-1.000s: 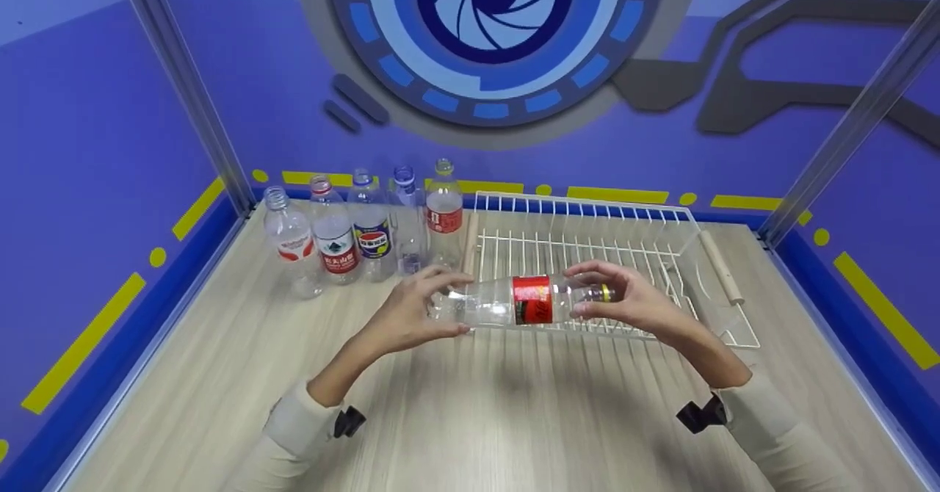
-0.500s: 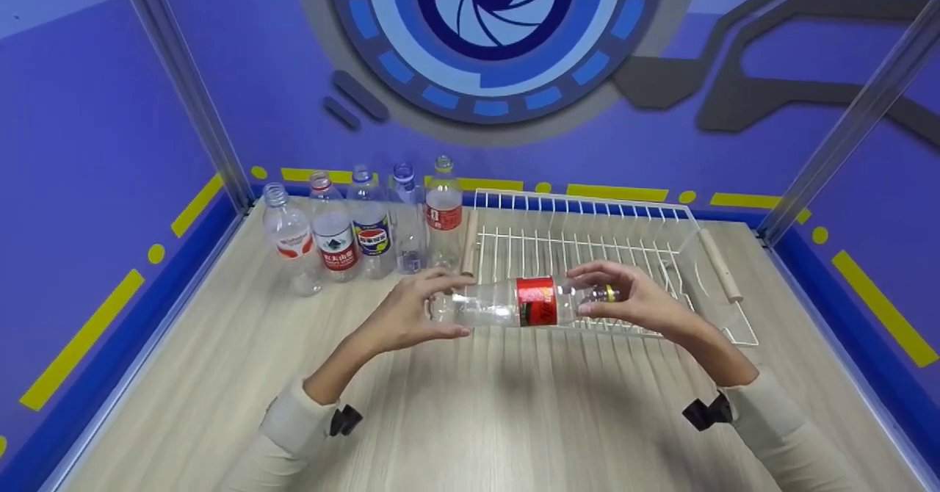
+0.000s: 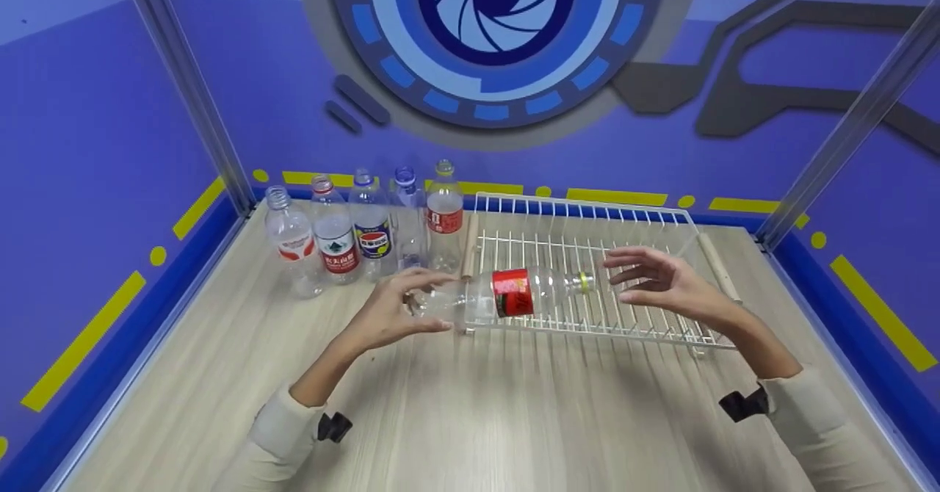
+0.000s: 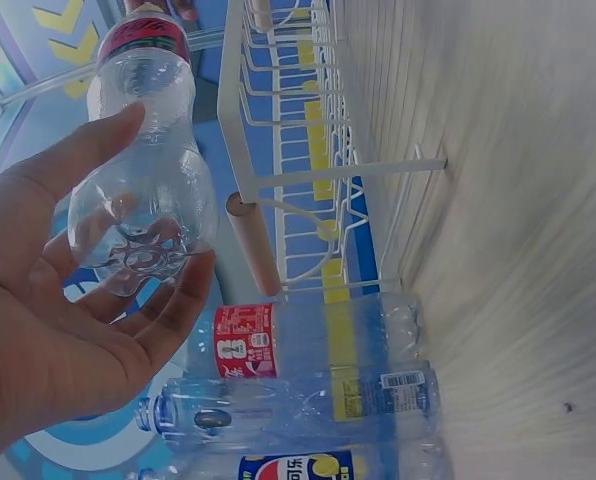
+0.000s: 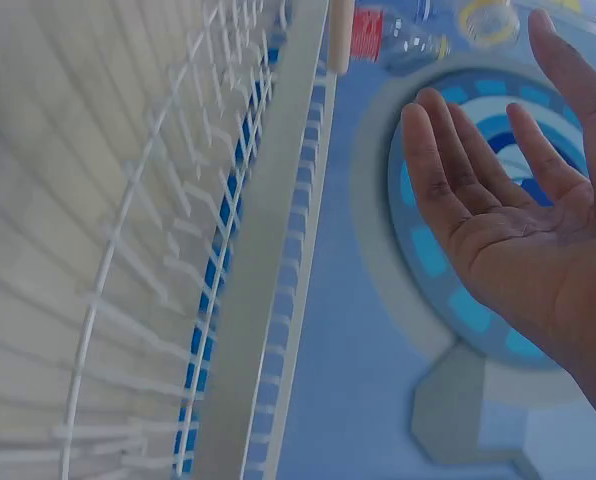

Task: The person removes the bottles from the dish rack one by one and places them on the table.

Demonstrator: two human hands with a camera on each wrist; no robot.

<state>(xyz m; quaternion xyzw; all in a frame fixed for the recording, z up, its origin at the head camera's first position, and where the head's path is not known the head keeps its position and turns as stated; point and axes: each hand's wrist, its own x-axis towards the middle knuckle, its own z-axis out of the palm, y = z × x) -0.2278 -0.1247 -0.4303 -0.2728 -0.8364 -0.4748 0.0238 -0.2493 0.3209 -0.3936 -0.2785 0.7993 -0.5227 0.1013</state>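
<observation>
A clear plastic bottle [image 3: 547,291] with a red label lies level in the air in front of the wire rack, its neck toward the right. My left hand [image 3: 396,308] grips it round the base, thumb on one side and fingers on the other; the left wrist view shows the bottle's [image 4: 148,190] ribbed bottom against the fingers. My right hand [image 3: 668,286] is apart from the neck, to its right, with fingers loosely spread and nothing held. In the right wrist view the right hand's [image 5: 528,200] palm shows bare.
A white wire rack [image 3: 587,323] with wooden handles [image 3: 720,266] stands on the wooden table [image 3: 470,418]. Left of it several capless bottles stand upright in a row, among them a red-labelled bottle [image 3: 445,220] and a blue-labelled one [image 3: 373,239]. Printed panels enclose the table.
My right hand has let go of the bottle's neck and drawn away to the right. The left hand has shifted slightly left with the bottle.
</observation>
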